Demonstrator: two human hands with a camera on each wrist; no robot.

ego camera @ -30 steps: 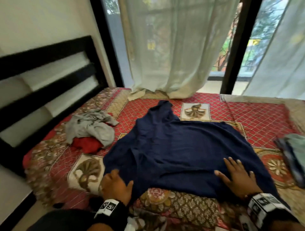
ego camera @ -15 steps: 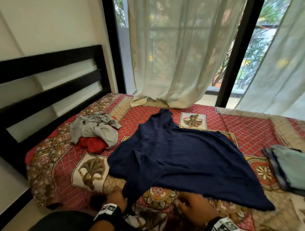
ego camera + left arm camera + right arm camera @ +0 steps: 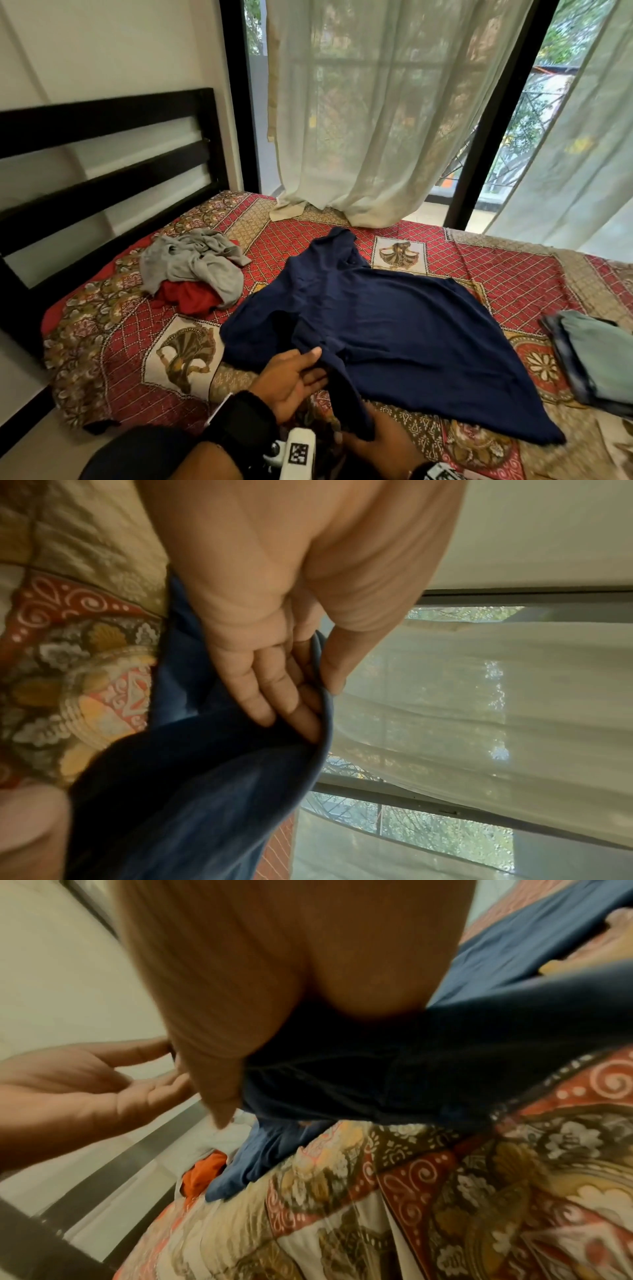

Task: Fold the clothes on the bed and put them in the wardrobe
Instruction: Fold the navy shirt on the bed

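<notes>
A second ago both hands lay flat on the navy garment (image 3: 394, 329), spread mid-frame on the bed (image 3: 513, 274). Now the left hand (image 3: 294, 380) pinches its near edge between thumb and fingers, and the right hand (image 3: 380, 445), at the bottom of the frame, grips the lifted strip. Smoothing looks finished; the first fold is starting. A grey and red pile (image 3: 195, 270) waits at left.
</notes>
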